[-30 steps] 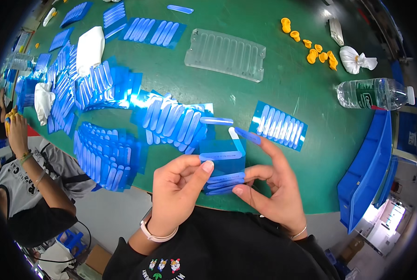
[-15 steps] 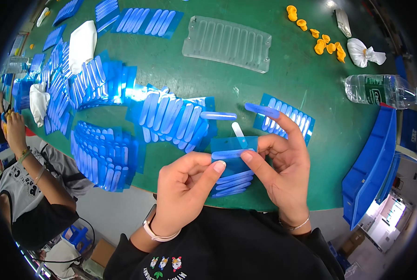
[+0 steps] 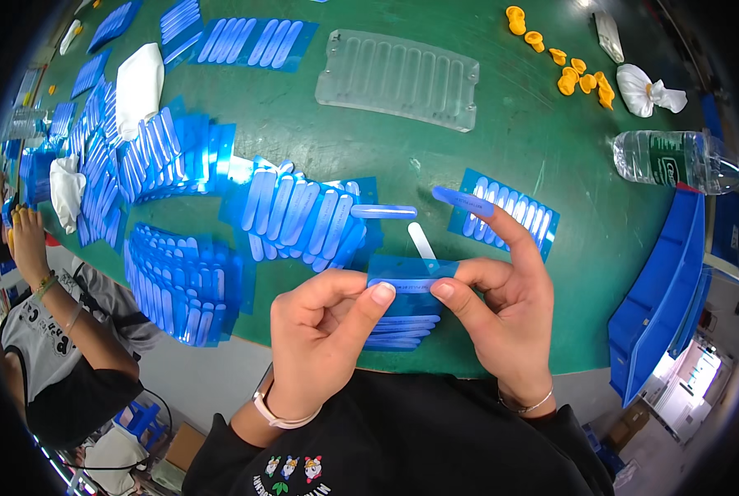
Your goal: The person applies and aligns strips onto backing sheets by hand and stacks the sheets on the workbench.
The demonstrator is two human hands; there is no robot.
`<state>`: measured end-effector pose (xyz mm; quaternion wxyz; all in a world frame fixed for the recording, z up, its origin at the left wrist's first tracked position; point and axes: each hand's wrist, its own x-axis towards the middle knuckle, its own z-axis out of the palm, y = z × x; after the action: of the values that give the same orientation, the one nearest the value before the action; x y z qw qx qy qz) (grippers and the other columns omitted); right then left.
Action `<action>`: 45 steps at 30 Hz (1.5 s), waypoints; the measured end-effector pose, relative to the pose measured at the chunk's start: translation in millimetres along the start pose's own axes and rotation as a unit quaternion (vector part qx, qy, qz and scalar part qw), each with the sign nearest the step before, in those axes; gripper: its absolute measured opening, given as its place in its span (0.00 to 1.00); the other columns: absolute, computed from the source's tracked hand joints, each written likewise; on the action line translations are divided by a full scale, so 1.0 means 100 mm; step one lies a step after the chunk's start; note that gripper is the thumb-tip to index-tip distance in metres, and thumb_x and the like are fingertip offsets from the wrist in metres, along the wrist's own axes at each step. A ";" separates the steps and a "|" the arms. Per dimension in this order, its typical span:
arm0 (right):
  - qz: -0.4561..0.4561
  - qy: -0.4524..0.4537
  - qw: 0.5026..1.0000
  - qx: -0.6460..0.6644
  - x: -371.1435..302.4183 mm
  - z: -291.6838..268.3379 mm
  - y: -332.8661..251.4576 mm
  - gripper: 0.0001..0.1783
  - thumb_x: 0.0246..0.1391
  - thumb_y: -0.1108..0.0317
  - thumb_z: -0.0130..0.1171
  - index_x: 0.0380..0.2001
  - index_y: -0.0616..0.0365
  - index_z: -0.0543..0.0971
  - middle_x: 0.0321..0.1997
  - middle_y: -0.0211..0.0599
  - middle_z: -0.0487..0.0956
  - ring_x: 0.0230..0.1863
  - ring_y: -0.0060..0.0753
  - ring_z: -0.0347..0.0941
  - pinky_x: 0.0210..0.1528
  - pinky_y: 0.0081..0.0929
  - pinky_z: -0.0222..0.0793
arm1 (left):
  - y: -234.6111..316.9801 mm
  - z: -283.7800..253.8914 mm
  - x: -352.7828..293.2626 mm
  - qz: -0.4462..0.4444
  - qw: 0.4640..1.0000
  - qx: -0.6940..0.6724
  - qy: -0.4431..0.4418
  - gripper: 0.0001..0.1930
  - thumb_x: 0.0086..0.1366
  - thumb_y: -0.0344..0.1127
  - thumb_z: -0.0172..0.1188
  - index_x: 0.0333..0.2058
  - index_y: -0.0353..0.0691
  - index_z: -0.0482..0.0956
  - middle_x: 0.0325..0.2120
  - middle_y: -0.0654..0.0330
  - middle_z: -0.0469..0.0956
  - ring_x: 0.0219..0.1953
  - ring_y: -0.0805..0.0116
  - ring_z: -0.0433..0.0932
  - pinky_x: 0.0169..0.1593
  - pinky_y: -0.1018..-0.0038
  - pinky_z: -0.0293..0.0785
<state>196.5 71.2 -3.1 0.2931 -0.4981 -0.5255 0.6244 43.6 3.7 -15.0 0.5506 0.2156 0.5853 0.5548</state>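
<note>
My left hand (image 3: 316, 322) pinches the left end of a small blue film piece (image 3: 411, 266), which carries a rounded blue strip (image 3: 406, 286) along its lower edge. At the other end, my right hand (image 3: 506, 322) pinches it between thumb and fingers. A separate blue strip (image 3: 462, 200) clings to my raised right index fingertip. Beneath the held piece lies a blue sheet of strips (image 3: 402, 331), partly hidden. A loose blue strip (image 3: 383, 212) and a narrow white strip (image 3: 421, 240) rest just beyond my hands. Another blue sheet (image 3: 514, 213) lies past the right fingertip.
Overlapping stacks of blue sheets (image 3: 299, 211) spread over the left of the green table (image 3: 435, 157). A clear grooved tray (image 3: 398, 78), orange finger cots (image 3: 567, 80) and a plastic bottle (image 3: 667, 163) lie farther off. Blue bins (image 3: 658, 289) stand right; another person's hand (image 3: 29, 244) is far left.
Both hands have drawn the film piece slightly lower, and its strip now sits level between the two thumbs. The strip on my right index finger stays stuck there.
</note>
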 end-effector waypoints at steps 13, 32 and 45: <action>-0.013 -0.028 1.000 0.003 0.10 -0.06 -0.05 0.38 0.47 0.80 0.62 0.60 0.66 0.56 0.25 0.32 0.78 0.28 0.15 0.71 0.34 0.15 0.68 | -0.05 0.02 0.09 0.056 0.998 0.031 0.020 0.05 0.59 0.27 0.62 0.29 0.31 0.78 0.16 0.73 0.69 0.19 0.89 0.58 0.21 0.87 0.49; -0.089 -0.024 0.996 -0.015 0.05 -0.20 0.03 0.41 0.41 0.76 0.67 0.60 0.61 0.62 0.28 0.29 0.82 0.25 0.10 0.69 0.31 0.12 0.67 | 0.04 0.24 0.06 0.052 0.996 0.029 0.065 0.06 0.60 0.29 0.61 0.31 0.32 0.77 0.18 0.72 0.72 0.20 0.90 0.60 0.23 0.89 0.52; -0.006 -0.007 0.991 0.134 0.18 -0.16 0.01 0.41 0.49 0.82 0.60 0.63 0.62 0.51 0.28 0.32 0.78 0.30 0.15 0.72 0.35 0.15 0.68 | 0.15 0.05 0.19 -0.081 0.988 0.076 -0.104 0.10 0.64 0.32 0.56 0.38 0.31 0.79 0.18 0.73 0.71 0.20 0.90 0.60 0.22 0.88 0.54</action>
<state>206.1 92.7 -8.6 0.3571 -0.4469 -0.4420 0.6909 37.4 26.1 -8.4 0.6339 0.2652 0.5807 0.4366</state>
